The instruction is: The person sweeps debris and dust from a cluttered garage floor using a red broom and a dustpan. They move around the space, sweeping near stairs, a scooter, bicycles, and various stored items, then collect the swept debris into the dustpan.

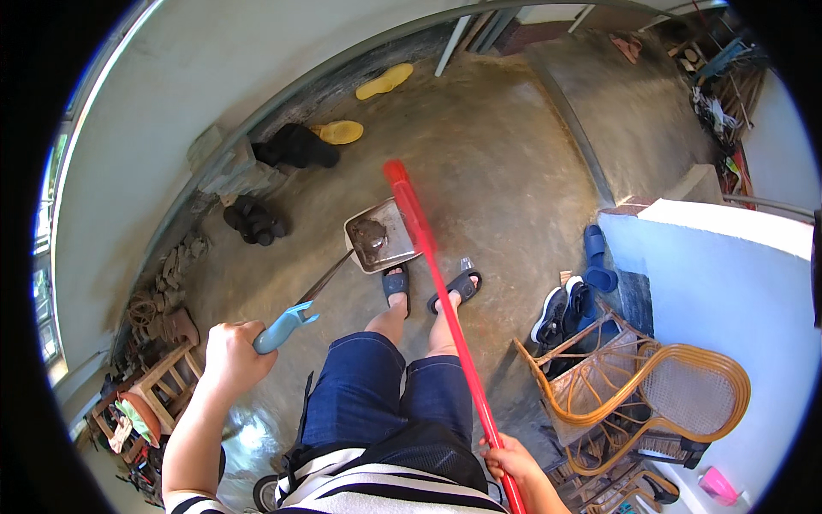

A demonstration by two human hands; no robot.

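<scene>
My left hand (pixel 236 354) grips the light-blue handle of a long-handled dustpan (pixel 404 236). Its pan rests on the floor just in front of my feet, and a dark clump of dirt (pixel 370 241) lies inside. My right hand (pixel 512 457) is closed around the red shaft of a broom (pixel 460 334), low at the right of my body. The red broom head (pixel 411 209) is over the right side of the pan, slightly blurred; whether it touches the pan, I cannot tell. A small clear plastic cup (pixel 466 263) lies by my right sandal (pixel 463 289).
Yellow shoes (pixel 384 81) and black footwear (pixel 255 220) lie along the left wall. To the right, a rattan chair (pixel 642 398) stands near sneakers (pixel 557 315) and blue slippers (pixel 597 257) by a blue-white wall (pixel 713 276). A wooden frame (pixel 170 382) stands at left.
</scene>
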